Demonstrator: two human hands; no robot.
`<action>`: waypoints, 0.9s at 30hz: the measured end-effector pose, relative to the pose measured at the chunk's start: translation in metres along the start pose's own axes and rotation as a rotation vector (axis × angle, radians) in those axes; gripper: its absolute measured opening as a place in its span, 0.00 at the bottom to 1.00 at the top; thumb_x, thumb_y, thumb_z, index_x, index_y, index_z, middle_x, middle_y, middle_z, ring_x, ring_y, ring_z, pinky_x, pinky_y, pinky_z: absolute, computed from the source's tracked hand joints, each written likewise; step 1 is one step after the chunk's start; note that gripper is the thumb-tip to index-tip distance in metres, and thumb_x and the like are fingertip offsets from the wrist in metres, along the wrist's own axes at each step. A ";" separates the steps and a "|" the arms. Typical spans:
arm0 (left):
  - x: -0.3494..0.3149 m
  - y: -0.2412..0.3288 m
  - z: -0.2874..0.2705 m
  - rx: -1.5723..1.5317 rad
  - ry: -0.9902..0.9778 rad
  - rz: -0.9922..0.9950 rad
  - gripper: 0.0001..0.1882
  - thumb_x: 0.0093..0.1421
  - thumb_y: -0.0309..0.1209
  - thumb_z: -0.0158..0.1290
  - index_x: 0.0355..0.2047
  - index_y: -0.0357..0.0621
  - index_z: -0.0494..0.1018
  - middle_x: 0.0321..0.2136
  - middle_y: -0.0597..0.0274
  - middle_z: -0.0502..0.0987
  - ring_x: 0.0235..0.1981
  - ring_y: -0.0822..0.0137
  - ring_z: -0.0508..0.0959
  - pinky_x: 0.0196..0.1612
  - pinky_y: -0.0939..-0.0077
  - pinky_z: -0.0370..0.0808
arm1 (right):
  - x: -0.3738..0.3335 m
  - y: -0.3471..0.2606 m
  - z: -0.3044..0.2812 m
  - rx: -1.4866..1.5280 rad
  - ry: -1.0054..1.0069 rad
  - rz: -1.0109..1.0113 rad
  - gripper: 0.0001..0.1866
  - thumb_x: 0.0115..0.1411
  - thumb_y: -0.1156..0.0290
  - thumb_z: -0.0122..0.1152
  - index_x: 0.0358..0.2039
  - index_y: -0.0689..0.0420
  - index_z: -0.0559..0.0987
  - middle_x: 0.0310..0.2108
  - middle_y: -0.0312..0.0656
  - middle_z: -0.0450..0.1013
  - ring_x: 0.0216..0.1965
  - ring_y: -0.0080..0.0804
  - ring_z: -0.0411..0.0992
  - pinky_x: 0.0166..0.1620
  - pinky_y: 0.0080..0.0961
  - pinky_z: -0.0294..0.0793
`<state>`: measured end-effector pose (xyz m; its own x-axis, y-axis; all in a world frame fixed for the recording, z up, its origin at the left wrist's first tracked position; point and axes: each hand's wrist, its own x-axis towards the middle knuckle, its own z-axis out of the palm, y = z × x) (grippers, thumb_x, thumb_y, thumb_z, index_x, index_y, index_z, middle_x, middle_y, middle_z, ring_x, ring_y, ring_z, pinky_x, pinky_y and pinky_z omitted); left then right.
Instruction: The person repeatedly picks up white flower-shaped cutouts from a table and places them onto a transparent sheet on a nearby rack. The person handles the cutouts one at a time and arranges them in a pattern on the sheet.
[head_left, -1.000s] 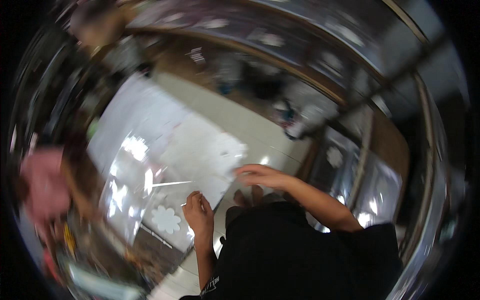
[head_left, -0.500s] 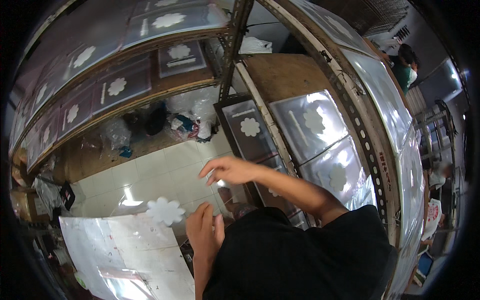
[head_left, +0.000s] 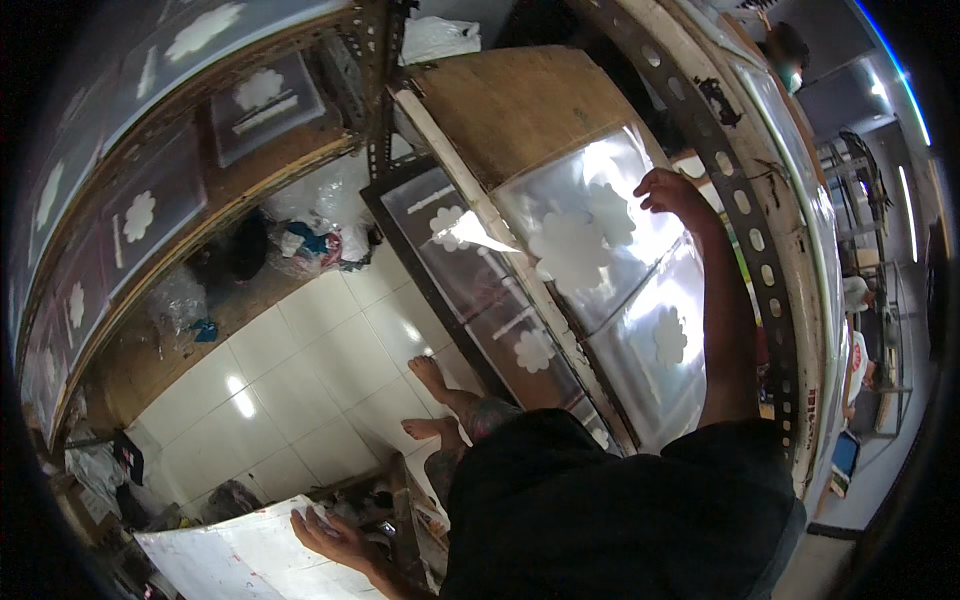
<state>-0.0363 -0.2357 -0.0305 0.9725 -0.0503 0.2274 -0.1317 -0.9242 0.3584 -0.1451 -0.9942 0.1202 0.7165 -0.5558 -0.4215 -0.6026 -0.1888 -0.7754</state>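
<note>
My right hand [head_left: 672,195] reaches over the shelf on the right, its fingers curled at the edge of a clear plastic sheet. That sheet carries a white flower shape [head_left: 572,250], close above another clear sheet with a paler flower [head_left: 612,212]. Glare hides most of the held sheet's outline. Low on the left, my left hand [head_left: 335,537] is open and holds nothing, fingers spread at the edge of a white board [head_left: 215,555].
More flower-marked sheets lie on the lower dark-framed shelf [head_left: 410,195] and the left rack [head_left: 165,205]. A perforated metal post [head_left: 745,200] stands beside my right arm. Plastic bags [head_left: 320,195] sit under the left rack. Another person [head_left: 785,60] is at the far right.
My right hand has moved right and away with the flower-marked sheet, from over the floor to the shelf. My left hand has dropped down and left to the white board. The view has shifted right.
</note>
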 end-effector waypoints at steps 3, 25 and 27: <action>-0.010 -0.006 0.016 0.088 -0.039 0.022 0.20 0.67 0.30 0.50 0.58 0.39 0.68 0.66 0.42 0.60 0.67 0.42 0.60 0.67 0.41 0.54 | 0.024 0.038 -0.032 -0.062 0.084 0.034 0.08 0.61 0.65 0.53 0.39 0.51 0.76 0.40 0.33 0.78 0.37 0.22 0.77 0.43 0.25 0.74; -0.009 -0.008 0.028 0.108 0.026 0.046 0.20 0.68 0.37 0.52 0.54 0.36 0.70 0.62 0.42 0.65 0.64 0.44 0.64 0.64 0.47 0.61 | 0.103 0.147 -0.108 -0.576 0.346 -0.101 0.04 0.55 0.70 0.61 0.25 0.56 0.78 0.28 0.37 0.76 0.28 0.26 0.75 0.29 0.28 0.75; -0.010 -0.005 0.024 0.110 0.036 0.040 0.21 0.68 0.38 0.52 0.54 0.36 0.71 0.62 0.42 0.65 0.65 0.44 0.64 0.64 0.47 0.61 | 0.104 0.138 -0.095 -0.405 0.367 0.072 0.04 0.51 0.69 0.64 0.25 0.54 0.78 0.28 0.37 0.76 0.31 0.29 0.76 0.32 0.31 0.76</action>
<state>-0.0411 -0.2401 -0.0565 0.9591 -0.0760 0.2728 -0.1464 -0.9577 0.2478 -0.1872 -1.1547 0.0144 0.5429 -0.8107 -0.2192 -0.7845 -0.3964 -0.4769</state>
